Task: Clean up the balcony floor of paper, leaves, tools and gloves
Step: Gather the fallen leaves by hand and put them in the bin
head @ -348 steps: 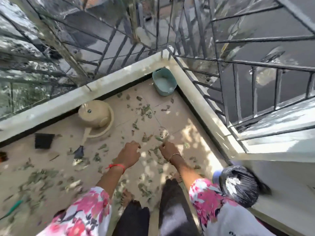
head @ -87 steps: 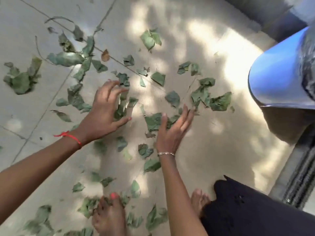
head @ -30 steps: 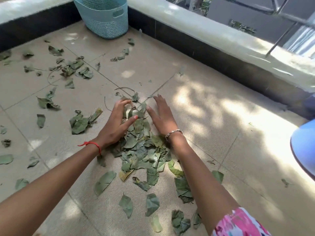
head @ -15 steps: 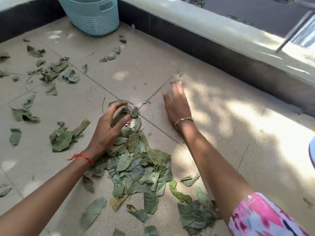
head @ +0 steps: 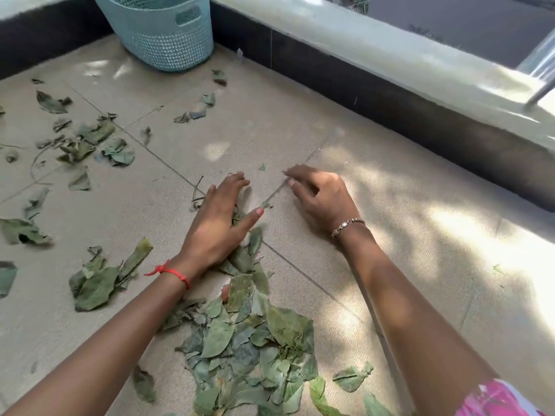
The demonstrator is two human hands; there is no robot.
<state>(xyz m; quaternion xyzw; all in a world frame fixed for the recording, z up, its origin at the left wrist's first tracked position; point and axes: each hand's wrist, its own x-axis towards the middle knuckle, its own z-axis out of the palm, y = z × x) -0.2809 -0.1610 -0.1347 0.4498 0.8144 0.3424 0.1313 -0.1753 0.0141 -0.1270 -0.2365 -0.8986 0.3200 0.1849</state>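
Note:
A heap of dry green leaves (head: 249, 340) lies on the tiled balcony floor just in front of me. My left hand (head: 217, 217), with a red thread at the wrist, lies flat with straight fingers on the far end of that heap, pressing on a few leaves. My right hand (head: 321, 196), wearing a bracelet, rests on bare tile to the right, fingers loosely bent and touching the floor beside a small leaf scrap. More loose leaves (head: 90, 142) are scattered over the tiles at the left.
A light blue mesh basket (head: 159, 31) stands in the far corner. A low wall with a pale ledge (head: 390, 55) runs along the right. A separate clump of leaves (head: 99, 280) lies left of my left forearm.
My left hand has flattened onto the leaves. My right hand has drawn back from its far reach and bent its fingers. The view has shifted slightly.

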